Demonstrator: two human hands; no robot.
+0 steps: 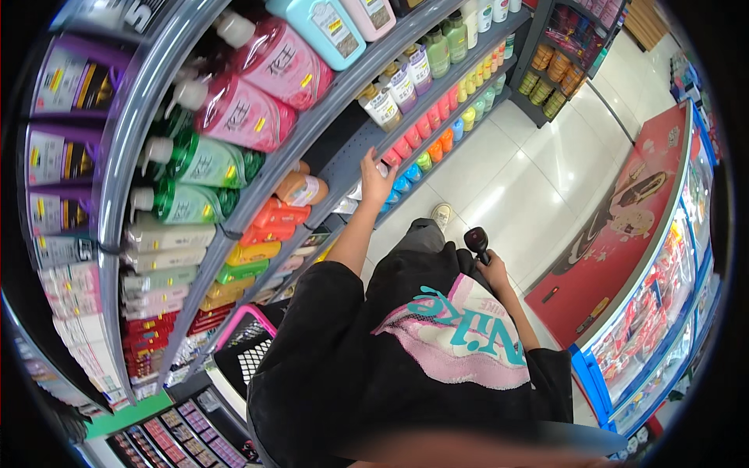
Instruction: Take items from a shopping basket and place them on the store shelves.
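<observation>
My left hand (pixel 376 178) reaches to the front edge of a grey metal shelf (pixel 345 149), its fingers apart against the rail. A small pale item shows between thumb and fingers; whether it is touched cannot be made out. Just beyond are pink bottles (pixel 412 136) in a row, with white pump bottles (pixel 383 108) on the shelf above. A bare stretch of perforated shelf lies left of the hand. Low at my right side, my right hand (pixel 492 270) grips a black handheld barcode scanner (pixel 477 241) by its handle, the head pointing away from me.
Large pink pump bottles (pixel 251 114) and green pump bottles (pixel 205 161) fill the upper shelf. A pink-rimmed basket (pixel 251 316) stands at my left. On the right is a red-sided chest freezer (pixel 620 222) with packaged goods. White floor tiles (pixel 497 169) lie between.
</observation>
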